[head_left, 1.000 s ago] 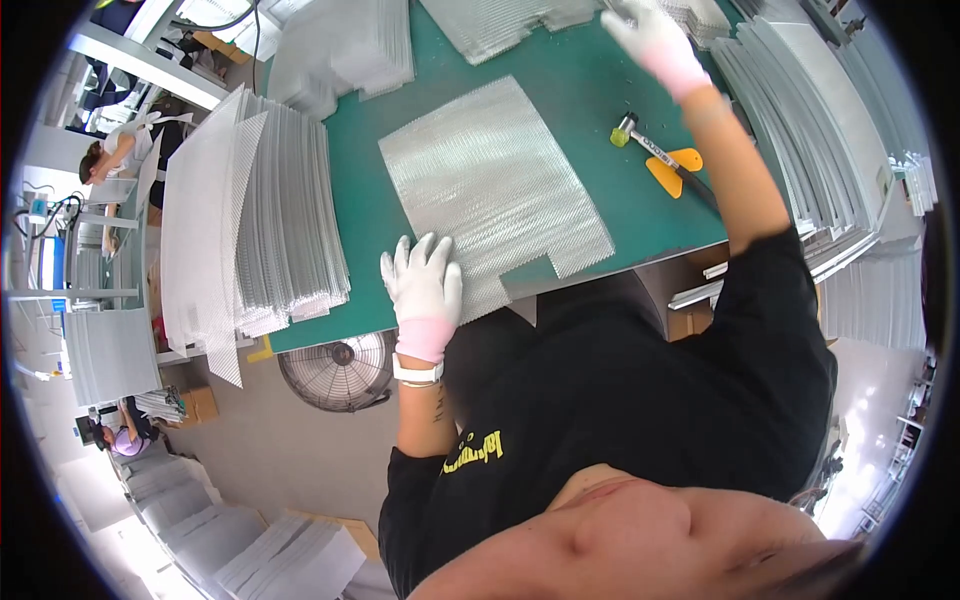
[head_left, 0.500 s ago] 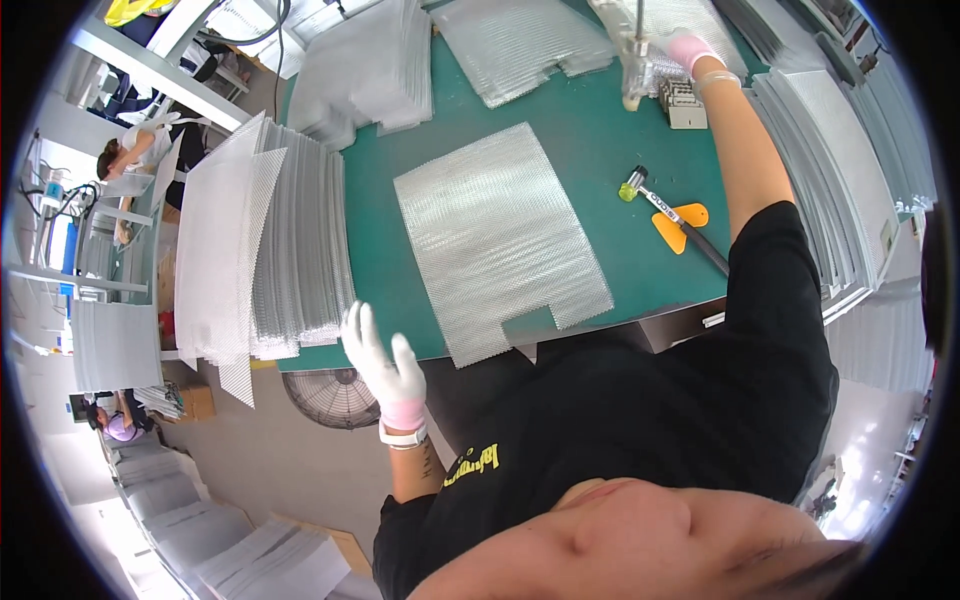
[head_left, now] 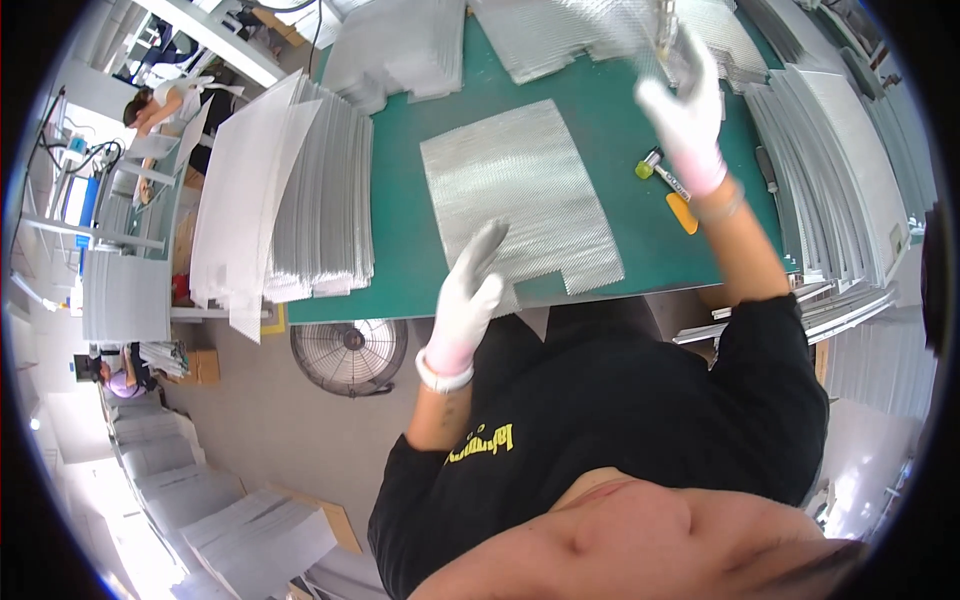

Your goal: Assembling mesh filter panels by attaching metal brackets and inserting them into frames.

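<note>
A silvery mesh sheet (head_left: 520,190) with a notch in its near edge lies flat on the green tabletop. My left hand (head_left: 468,300), in a white glove, is open over the sheet's near left corner; whether it touches is unclear. To the right of the sheet, my gloved right hand (head_left: 690,125) is raised over the table, fingers stretched and thumb apart. Motion smears its fingertips and the patch beside them. Below this hand lie a hammer (head_left: 672,178) with a green-yellow tip and an orange flat piece (head_left: 682,214), both partly hidden by my wrist and arm.
Tall stacks of mesh sheets stand at the left (head_left: 325,200) and far left (head_left: 400,50); another lies at the far middle (head_left: 530,40). More panels (head_left: 830,170) line the right side. A floor fan (head_left: 350,355) stands beyond the table's near edge. Another person (head_left: 165,105) works at the far left.
My right hand has drawn back from the far right stack toward me. My left hand has moved rightward to above the sheet. The whole view has shifted somewhat.
</note>
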Motion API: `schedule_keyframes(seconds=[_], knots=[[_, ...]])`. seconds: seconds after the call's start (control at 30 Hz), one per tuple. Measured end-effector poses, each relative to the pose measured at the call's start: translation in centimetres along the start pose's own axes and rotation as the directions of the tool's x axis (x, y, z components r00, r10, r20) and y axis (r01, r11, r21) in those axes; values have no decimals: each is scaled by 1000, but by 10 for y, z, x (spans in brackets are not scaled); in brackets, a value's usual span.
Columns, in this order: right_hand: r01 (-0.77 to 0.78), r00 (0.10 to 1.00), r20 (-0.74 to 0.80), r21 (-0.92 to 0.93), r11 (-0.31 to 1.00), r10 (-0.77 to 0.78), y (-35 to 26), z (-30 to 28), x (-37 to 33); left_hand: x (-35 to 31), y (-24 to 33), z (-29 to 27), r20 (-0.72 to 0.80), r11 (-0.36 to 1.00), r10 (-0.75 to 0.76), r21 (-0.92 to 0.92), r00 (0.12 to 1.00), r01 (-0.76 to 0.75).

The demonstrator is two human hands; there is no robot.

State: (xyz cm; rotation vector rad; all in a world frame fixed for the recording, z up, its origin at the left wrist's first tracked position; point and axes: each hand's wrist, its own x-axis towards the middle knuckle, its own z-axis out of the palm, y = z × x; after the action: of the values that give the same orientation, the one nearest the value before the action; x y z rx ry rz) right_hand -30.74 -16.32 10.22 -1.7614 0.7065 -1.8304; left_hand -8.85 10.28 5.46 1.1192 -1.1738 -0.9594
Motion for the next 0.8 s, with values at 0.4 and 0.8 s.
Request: schedule_keyframes(seconds=[0.4,0.8], knots=[[-84,878,416,-349,933,235,-96,-23,-84,16,14,-30,-255,974,-161,-198,953,112],[-201,739,458,-549,811,494,-57,-16,-135,1,-29,-22,-252,510,253,855,934,93]])
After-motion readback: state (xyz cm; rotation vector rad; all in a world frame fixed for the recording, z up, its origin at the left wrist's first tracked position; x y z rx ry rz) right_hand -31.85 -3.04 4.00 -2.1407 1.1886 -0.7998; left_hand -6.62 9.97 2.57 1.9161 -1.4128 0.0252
